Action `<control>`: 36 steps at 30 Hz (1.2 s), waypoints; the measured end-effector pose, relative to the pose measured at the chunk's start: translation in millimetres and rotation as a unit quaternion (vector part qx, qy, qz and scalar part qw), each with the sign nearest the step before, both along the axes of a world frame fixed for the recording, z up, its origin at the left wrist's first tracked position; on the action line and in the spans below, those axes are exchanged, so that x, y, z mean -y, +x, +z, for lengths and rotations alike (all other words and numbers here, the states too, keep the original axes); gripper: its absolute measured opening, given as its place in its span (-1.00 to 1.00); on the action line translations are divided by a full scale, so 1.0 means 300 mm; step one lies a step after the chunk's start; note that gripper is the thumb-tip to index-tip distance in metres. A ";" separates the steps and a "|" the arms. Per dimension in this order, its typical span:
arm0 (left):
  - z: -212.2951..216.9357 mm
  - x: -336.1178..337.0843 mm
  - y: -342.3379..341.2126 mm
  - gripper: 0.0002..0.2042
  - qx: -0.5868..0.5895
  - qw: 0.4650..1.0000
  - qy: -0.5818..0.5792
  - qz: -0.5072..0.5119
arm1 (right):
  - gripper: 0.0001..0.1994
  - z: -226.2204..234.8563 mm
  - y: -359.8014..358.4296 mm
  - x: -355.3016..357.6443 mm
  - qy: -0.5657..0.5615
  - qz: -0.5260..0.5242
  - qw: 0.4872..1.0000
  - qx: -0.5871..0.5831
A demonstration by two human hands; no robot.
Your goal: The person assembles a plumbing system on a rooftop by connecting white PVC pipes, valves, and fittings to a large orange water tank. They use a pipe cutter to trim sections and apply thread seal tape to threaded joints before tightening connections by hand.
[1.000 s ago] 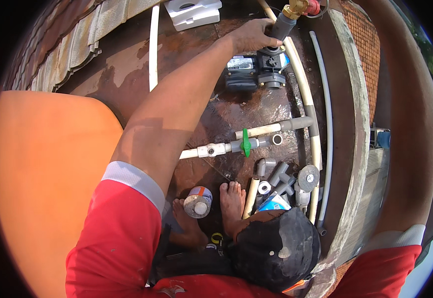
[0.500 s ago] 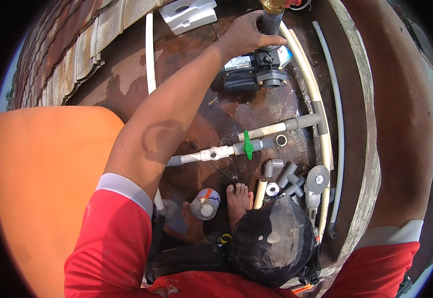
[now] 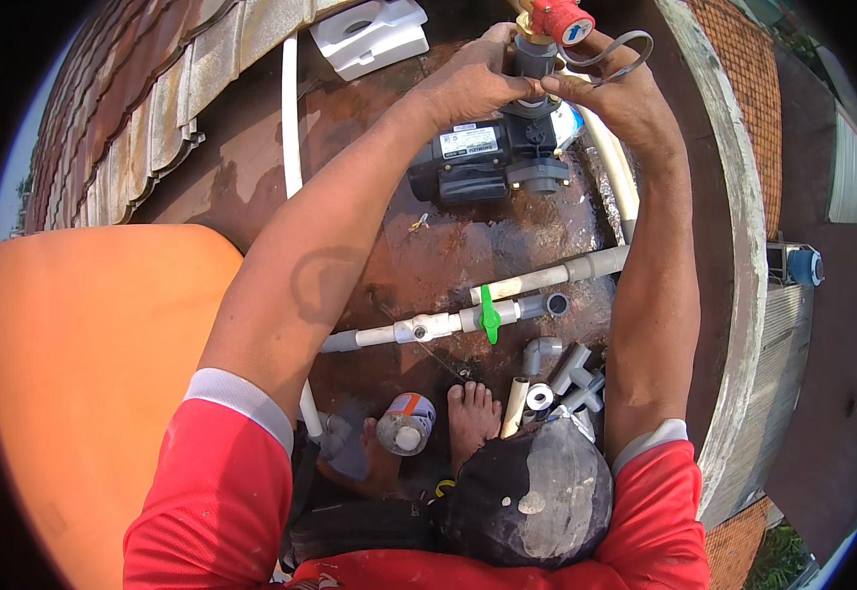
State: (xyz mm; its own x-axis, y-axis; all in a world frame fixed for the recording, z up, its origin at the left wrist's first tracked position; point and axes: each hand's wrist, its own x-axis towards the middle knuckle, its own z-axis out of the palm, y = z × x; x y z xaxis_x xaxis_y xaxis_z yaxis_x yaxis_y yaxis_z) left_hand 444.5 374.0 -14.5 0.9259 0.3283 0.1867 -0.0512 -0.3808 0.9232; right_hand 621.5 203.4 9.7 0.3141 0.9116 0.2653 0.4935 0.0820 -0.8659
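My left hand [image 3: 478,81] wraps round a grey pipe fitting [image 3: 534,59] standing upright on a black water pump [image 3: 473,162]. From the other side my right hand [image 3: 630,98] closes on the same fitting, and the two thumbs meet across its front. Fingers behind the pipe are partly hidden. Above the hands, a brass fitting [image 3: 527,29] joins the pipe to a red, round-faced device [image 3: 558,20]. A grey cable [image 3: 635,57] loops out from that device, past my right hand.
White pipework with a green-handled valve [image 3: 489,315] lies nearer me. Loose grey elbows [image 3: 542,351] and tees sit by my right forearm. A can [image 3: 407,425] stands between my feet. White foam packaging [image 3: 374,37] lies far left, beside roof tiles; an orange curved surface [image 3: 104,393] fills the left.
My right arm has swung inward from the far right, and its hand now grips the fitting beside my left. The red device shows more fully. The view has shifted slightly.
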 end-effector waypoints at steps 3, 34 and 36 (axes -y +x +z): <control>0.017 -0.003 -0.037 -0.21 0.002 0.997 -0.083 -0.009 | -0.32 -0.074 -0.017 -0.078 0.027 -0.012 0.999 0.029; -0.068 0.023 -0.084 -0.49 -0.039 0.988 -0.142 0.051 | -0.25 -0.048 -0.136 -0.080 0.023 -0.090 0.992 0.087; -0.075 0.008 -0.093 -0.49 -0.007 0.991 -0.133 0.029 | -0.23 -0.055 -0.162 -0.102 0.031 -0.161 0.964 0.209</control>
State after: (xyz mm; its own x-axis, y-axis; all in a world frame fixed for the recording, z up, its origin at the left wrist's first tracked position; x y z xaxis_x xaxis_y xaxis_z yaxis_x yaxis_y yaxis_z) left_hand 416.6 371.7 -37.0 0.9055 0.4177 0.0740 -0.0229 -0.1261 0.9918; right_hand 572.8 234.1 -6.7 0.4321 0.7627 0.4813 0.8070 -0.0887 -0.5839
